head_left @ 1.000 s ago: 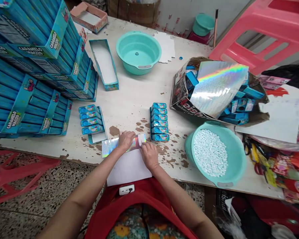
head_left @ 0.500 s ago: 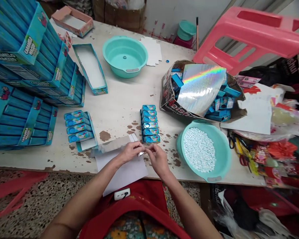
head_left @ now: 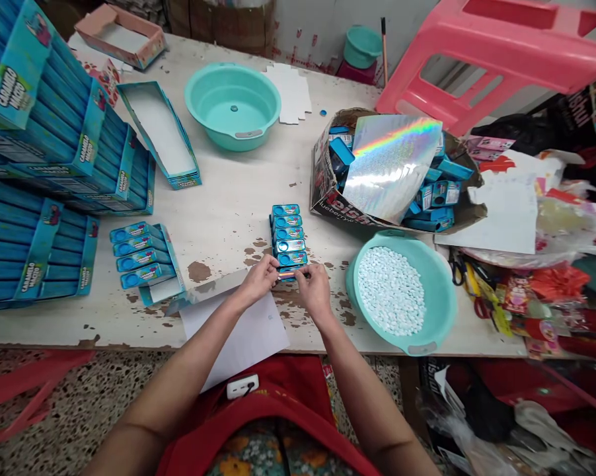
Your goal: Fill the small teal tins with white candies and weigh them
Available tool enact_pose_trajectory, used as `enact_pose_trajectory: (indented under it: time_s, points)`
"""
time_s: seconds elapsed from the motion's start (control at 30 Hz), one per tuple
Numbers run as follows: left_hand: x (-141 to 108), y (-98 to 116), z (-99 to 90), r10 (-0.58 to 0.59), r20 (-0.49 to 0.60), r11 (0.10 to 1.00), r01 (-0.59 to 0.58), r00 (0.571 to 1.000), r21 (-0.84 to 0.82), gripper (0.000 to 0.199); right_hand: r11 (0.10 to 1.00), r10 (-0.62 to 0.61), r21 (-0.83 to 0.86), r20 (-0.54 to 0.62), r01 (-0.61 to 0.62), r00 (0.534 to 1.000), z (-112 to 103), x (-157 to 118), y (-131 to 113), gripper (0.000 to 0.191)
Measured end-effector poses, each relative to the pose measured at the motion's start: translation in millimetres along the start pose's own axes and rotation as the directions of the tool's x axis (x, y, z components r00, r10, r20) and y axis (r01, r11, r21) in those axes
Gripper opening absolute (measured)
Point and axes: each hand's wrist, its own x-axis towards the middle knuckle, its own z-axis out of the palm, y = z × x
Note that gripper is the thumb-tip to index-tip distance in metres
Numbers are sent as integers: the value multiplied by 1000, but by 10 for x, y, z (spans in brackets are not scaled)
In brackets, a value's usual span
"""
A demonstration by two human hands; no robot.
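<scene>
A narrow shiny strip with a reddish glint, perhaps a sticker [head_left: 288, 272], is stretched between my two hands. My left hand [head_left: 259, 283] pinches its left end, and the fingertips of my right hand [head_left: 314, 288] close on its right end. The strip lies over the nearest of several small blue boxes [head_left: 290, 245] standing in a row, so that box is mostly covered. Whether it is stuck down I cannot tell. Under my left forearm are a white sheet [head_left: 248, 334] and a clear-and-grey strip of film or backing [head_left: 213, 288].
A turquoise basin [head_left: 441, 297] of white pellets stands at right. Behind it is a torn carton [head_left: 328, 192] of blue boxes under a holographic sheet [head_left: 392, 165]. Left are a partly filled display tray [head_left: 172, 289], stacked full displays [head_left: 80, 155] and another turquoise basin [head_left: 228, 99].
Both hands have moved forward from the front of the row to its nearest box. The small strip, earlier held near the white sheet, now spans that box. The view has shifted slightly.
</scene>
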Motion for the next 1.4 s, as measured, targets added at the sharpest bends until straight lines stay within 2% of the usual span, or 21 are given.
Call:
enact_pose_trajectory:
  time_s: [0.2, 0.27, 0.4, 0.5, 0.57, 0.67, 0.73, 0.8, 0.83, 0.9, 1.0, 1.13, 1.2, 1.3, 1.4]
  points:
    - [124, -200, 70, 69, -85, 983, -54, 994, 177, 11, 999, -5, -46, -52, 3, 999, 95, 24, 62, 8]
    - [168, -235, 105, 33, -128, 977, -5, 991, 212, 14, 999, 41, -6, -96, -42, 995, 112, 45, 91, 4]
    - [217, -222, 225, -65, -223, 907, 151, 973, 393, 22, 978, 160, 147, -85, -147, 983, 124, 84, 179, 22]
    - [154, -148, 320, -117, -226, 815, 223, 967, 534, 24, 979, 131, 165, -49, -122, 990, 130, 79, 212, 21]
    - [44, -60, 304, -98, -200, 807, 195, 975, 557, 26, 991, 88, 110, -64, -80, 994, 139, 59, 204, 21]
    - [-184, 89, 38, 66, -205, 830, 60, 976, 555, 19, 999, 17, 29, -79, -14, 997, 157, 20, 162, 19]
    - [-322, 122, -293, 148, -327, 829, 63, 933, 555, 19, 1000, -10, 5, -79, 11, 997, 169, -3, 129, 17]
    - [-412, 41, -653, 121, -476, 797, 200, 871, 570, 23, 1000, -9, -11, -75, 8, 997, 173, -20, 98, 17]
    - [-437, -44, -805, 74, -509, 754, 286, 858, 592, 24, 1000, -1, -19, -72, 0, 997, 173, -27, 85, 17]
    - [-464, -271, -994, -33, -485, 625, 397, 874, 672, 30, 999, 20, -27, -67, -22, 998, 169, -43, 60, 17]
    - [-494, -598, -962, -125, -401, 474, 409, 908, 780, 43, 998, 51, -36, -88, -55, 995, 187, -84, 20, 25]
    - [-547, -785, -721, -112, -453, 406, 457, 884, 791, 52, 990, 46, -120, -205, -72, 978, 308, -158, -53, 52]
    - [-550, -799, -688, -116, -477, 392, 482, 871, 784, 53, 987, 25, -149, -256, -65, 966, 389, -181, -86, 58]
    - [-536, -782, -772, -138, -478, 442, 485, 868, 754, 39, 985, -24, -170, -308, -30, 951, 461, -196, -122, 58]
    - [-553, -736, -890, -187, -422, 604, 443, 887, 663, 25, 968, -153, -243, -356, 67, 922, 444, -236, -162, 66]
